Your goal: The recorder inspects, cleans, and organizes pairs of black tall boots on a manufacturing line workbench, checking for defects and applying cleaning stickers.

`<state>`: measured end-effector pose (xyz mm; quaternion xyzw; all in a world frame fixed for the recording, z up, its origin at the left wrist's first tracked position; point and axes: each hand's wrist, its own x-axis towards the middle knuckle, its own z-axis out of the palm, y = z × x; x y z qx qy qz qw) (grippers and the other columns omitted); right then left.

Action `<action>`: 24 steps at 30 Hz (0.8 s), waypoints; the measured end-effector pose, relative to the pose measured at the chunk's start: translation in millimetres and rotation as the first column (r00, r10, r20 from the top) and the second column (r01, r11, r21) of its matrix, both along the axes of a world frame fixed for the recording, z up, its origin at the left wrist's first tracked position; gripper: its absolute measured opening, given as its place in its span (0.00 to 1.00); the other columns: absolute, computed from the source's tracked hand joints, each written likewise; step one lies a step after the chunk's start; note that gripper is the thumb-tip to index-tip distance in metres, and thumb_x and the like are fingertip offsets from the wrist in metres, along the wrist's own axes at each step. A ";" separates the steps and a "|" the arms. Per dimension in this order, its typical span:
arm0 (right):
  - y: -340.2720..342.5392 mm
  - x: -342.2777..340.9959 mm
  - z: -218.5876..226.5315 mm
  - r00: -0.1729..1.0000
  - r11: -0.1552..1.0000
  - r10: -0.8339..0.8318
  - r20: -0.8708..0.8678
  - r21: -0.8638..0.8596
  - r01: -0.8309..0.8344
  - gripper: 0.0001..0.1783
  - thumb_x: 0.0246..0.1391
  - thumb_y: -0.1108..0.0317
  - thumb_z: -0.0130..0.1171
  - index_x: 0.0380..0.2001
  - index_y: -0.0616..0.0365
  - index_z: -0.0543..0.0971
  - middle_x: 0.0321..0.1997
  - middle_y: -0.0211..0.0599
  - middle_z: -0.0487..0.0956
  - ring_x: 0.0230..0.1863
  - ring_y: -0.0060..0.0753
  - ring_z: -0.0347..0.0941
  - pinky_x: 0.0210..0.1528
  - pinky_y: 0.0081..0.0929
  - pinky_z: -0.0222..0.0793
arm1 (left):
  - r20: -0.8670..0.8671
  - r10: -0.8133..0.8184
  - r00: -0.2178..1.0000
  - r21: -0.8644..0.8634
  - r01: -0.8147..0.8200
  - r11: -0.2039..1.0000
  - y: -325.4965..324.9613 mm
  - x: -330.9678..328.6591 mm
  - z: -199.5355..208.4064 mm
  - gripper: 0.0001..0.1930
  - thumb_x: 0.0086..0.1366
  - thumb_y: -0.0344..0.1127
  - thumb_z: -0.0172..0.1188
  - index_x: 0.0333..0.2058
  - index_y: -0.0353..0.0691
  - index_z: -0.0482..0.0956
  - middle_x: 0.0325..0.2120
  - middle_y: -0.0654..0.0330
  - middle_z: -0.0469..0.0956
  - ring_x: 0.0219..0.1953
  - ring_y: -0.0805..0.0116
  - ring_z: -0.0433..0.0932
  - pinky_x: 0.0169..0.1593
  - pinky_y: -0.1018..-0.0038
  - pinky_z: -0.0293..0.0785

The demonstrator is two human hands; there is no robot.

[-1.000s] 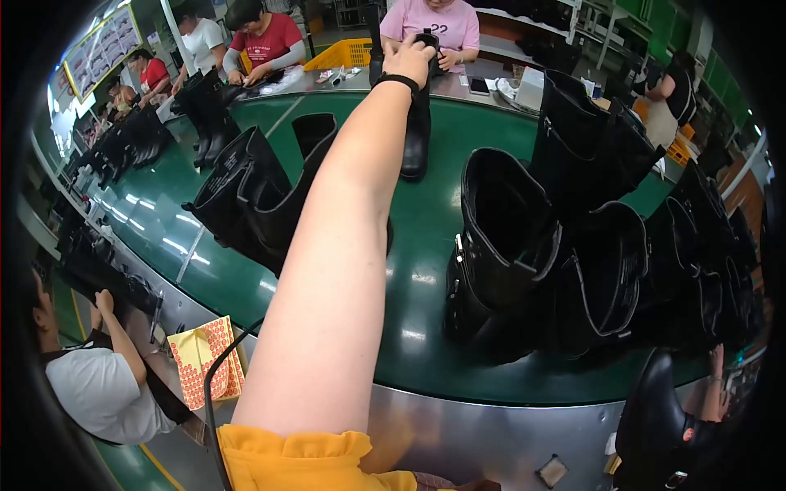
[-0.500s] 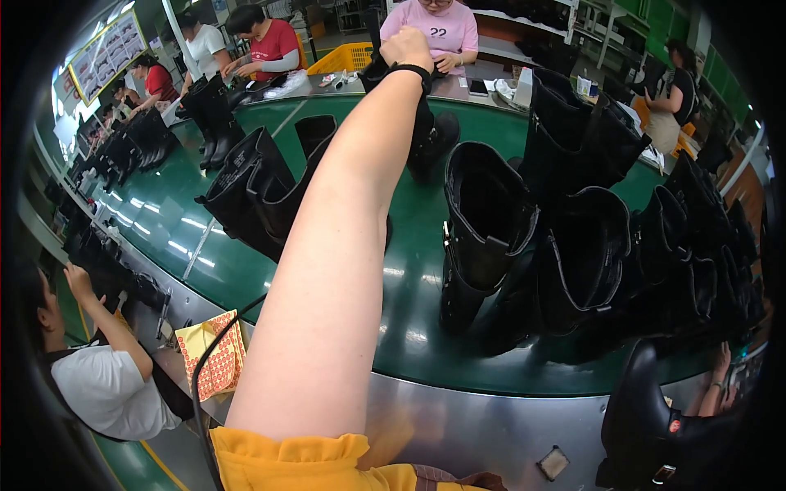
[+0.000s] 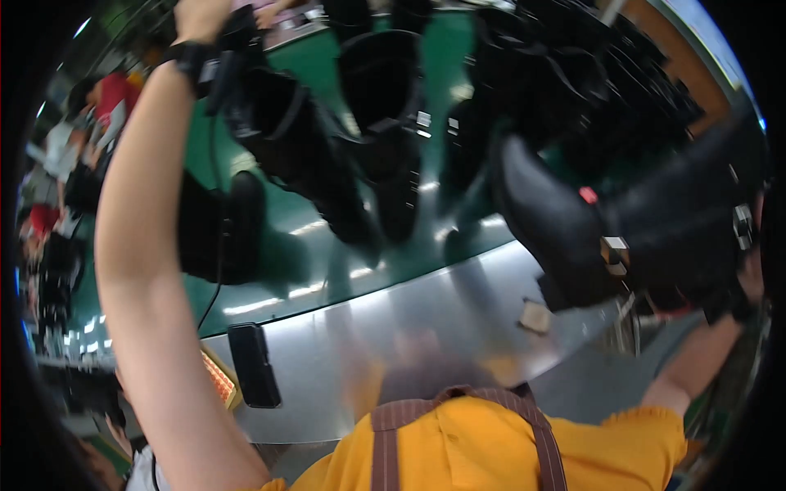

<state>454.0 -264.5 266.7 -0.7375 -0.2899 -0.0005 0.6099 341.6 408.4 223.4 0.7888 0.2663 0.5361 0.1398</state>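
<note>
On the left my left arm reaches up and away, and my left hand (image 3: 202,18) is cut by the top edge beside a black boot (image 3: 241,31). Its fingers are blurred, so their grip does not show. At the right a tall black boot (image 3: 565,217) with metal buckles and a small red tag is held tilted above the table's near edge, its toe to the left. My right hand (image 3: 749,278) grips it from the far right, with the fingers mostly hidden behind the boot.
Several black boots (image 3: 385,78) stand on the green table (image 3: 286,262). A pale pad (image 3: 536,317) and a black phone-like case (image 3: 254,366) lie on the metal edge (image 3: 344,360). A thin cable (image 3: 217,290) hangs by my left arm. Other people (image 3: 110,102) work at far left.
The view has swung right. My left hand now appears at the upper left, and the buckled boot at the right has come up and further into view, with my right arm now showing.
</note>
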 end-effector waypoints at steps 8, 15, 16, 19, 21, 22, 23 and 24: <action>10.3 -25.5 -41.6 0.902 0.873 0.392 -0.180 0.381 -0.303 0.14 0.61 0.70 0.56 0.48 0.63 0.77 0.39 0.37 0.83 0.34 0.26 0.82 0.40 0.23 0.81 | -0.425 -0.685 0.592 0.017 0.762 0.648 -290.5 -129.1 -3.5 0.34 0.48 0.48 0.74 0.53 0.39 0.76 0.48 0.48 0.78 0.53 0.50 0.76 0.58 0.58 0.69; -14.1 -15.0 -86.1 0.800 0.765 0.600 0.001 0.291 -0.574 0.17 0.64 0.63 0.53 0.52 0.62 0.75 0.47 0.36 0.80 0.43 0.26 0.79 0.46 0.22 0.75 | -0.590 -0.695 0.412 -0.196 0.761 0.618 -366.4 -192.8 -83.9 0.61 0.38 0.53 0.79 0.68 0.38 0.53 0.65 0.46 0.60 0.69 0.49 0.56 0.71 0.47 0.43; -21.4 -8.3 -95.5 0.841 0.825 0.526 0.125 0.167 -0.541 0.19 0.65 0.62 0.51 0.53 0.63 0.74 0.49 0.37 0.79 0.45 0.28 0.78 0.49 0.23 0.73 | -0.638 -0.653 0.408 -0.254 0.689 0.679 -366.3 -200.4 -90.9 0.63 0.37 0.54 0.79 0.68 0.38 0.53 0.65 0.45 0.59 0.69 0.48 0.55 0.71 0.47 0.42; -37.7 10.6 -124.1 0.788 0.947 0.317 0.527 -0.134 -0.292 0.23 0.68 0.58 0.45 0.57 0.65 0.71 0.54 0.41 0.76 0.53 0.34 0.74 0.57 0.26 0.68 | -0.618 -0.670 0.412 -0.245 0.708 0.662 -365.3 -227.4 -103.6 0.53 0.33 0.53 0.80 0.59 0.35 0.68 0.56 0.48 0.69 0.59 0.49 0.66 0.66 0.55 0.56; -47.2 9.5 -134.2 0.709 0.962 0.272 0.650 -0.201 -0.184 0.25 0.68 0.57 0.43 0.58 0.66 0.70 0.56 0.42 0.75 0.56 0.35 0.73 0.59 0.27 0.66 | -0.610 -0.692 0.387 -0.343 0.658 0.670 -375.3 -250.7 -106.5 0.40 0.31 0.50 0.81 0.45 0.38 0.80 0.41 0.54 0.75 0.46 0.52 0.71 0.55 0.61 0.66; -49.8 5.3 -136.8 0.800 0.926 0.361 0.480 -0.085 -0.367 0.24 0.59 0.67 0.52 0.57 0.66 0.71 0.55 0.40 0.76 0.53 0.32 0.74 0.58 0.28 0.67 | -0.631 -0.633 0.448 -0.290 0.620 0.729 -384.1 -263.3 -106.8 0.39 0.31 0.46 0.81 0.46 0.41 0.80 0.40 0.55 0.74 0.47 0.52 0.71 0.53 0.61 0.67; -50.1 0.3 -137.6 0.833 0.860 0.467 0.297 0.067 -0.506 0.28 0.49 0.78 0.61 0.56 0.66 0.71 0.54 0.38 0.76 0.51 0.29 0.75 0.56 0.29 0.68 | -0.629 -0.564 0.535 -0.202 0.588 0.783 -393.4 -277.8 -106.1 0.38 0.30 0.45 0.80 0.46 0.41 0.80 0.40 0.55 0.74 0.47 0.52 0.71 0.53 0.62 0.67; -48.3 -5.3 -137.6 0.827 0.853 0.482 0.289 0.062 -0.518 0.28 0.49 0.78 0.61 0.56 0.66 0.71 0.54 0.38 0.76 0.51 0.29 0.75 0.56 0.29 0.68 | -0.631 -0.481 0.608 -0.114 0.541 0.833 -402.2 -291.7 -105.6 0.38 0.30 0.43 0.80 0.46 0.41 0.79 0.41 0.55 0.74 0.47 0.52 0.72 0.52 0.62 0.68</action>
